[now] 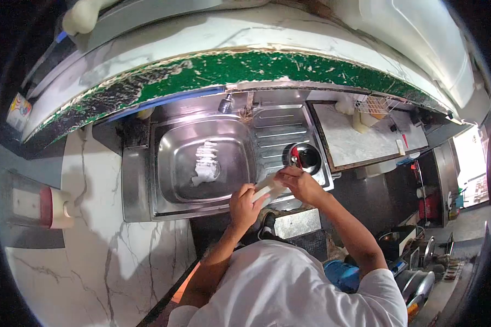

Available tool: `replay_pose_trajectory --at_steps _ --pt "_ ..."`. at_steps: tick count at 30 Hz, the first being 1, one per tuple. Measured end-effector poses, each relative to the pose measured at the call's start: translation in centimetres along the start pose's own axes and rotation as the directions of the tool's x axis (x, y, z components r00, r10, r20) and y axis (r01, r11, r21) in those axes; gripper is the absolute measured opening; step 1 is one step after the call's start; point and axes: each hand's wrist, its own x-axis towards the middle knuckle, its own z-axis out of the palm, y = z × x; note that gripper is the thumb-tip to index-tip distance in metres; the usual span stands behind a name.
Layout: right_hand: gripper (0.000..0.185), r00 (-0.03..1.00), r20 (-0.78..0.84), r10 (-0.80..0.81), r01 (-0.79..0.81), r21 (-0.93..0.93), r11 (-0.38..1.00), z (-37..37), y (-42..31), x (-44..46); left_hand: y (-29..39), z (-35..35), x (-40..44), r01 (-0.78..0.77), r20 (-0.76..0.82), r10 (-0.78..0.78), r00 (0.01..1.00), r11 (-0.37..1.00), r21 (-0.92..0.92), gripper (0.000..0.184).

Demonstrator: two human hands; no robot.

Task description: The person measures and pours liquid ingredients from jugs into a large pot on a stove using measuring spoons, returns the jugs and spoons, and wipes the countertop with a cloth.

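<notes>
My left hand is closed round one end of a pale, whitish strip-like object, whose exact kind I cannot make out. The fingers of my right hand pinch its other end. Both hands are above the front edge of the steel sink. Inside the basin, a white foamy or crumpled patch lies near the drain. Just beyond my right hand, a round black and red item sits on the ridged drainboard.
A tap stands behind the basin. To the right are a marble-topped counter with a wire rack. At the left, a red and cream container is on the marble surface. A green chipped ledge runs above the sink.
</notes>
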Motion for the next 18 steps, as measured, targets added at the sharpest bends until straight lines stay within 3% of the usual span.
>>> replay_pose_trajectory --at_steps 5,8,11,14,16,18 --pt "0.029 0.996 0.034 -0.085 0.09 -0.193 0.977 0.0 -0.2 0.1 -0.2 -0.2 0.1 -0.039 0.014 0.039 0.999 0.999 0.013 0.038" --pt "0.022 0.997 0.078 0.018 -0.002 -0.195 0.981 0.0 -0.4 0.3 -0.4 0.1 0.2 -0.053 -0.026 0.053 0.998 0.999 -0.008 0.036" --pt "0.026 0.994 0.103 -0.029 0.063 -0.348 0.935 0.2 -0.7 0.7 -0.5 0.0 0.4 -0.057 0.003 0.057 0.998 0.998 0.0 0.037" --pt "0.031 0.93 0.31 0.2 -0.113 -0.278 0.954 -2.6 -2.3 1.5 -0.3 -0.4 0.3 -0.046 0.06 0.046 0.997 0.999 -0.007 0.038" --pt "0.023 0.951 0.275 -0.144 0.238 -0.344 0.908 -0.6 1.1 0.3 -0.3 -0.5 0.3 -0.052 0.064 0.053 0.997 0.999 -0.013 0.038" --pt "0.023 0.974 0.223 -0.031 0.095 -0.282 0.955 -0.9 0.8 -0.2 -0.4 -0.8 0.6 -0.086 0.046 0.086 0.995 0.996 0.001 0.039"
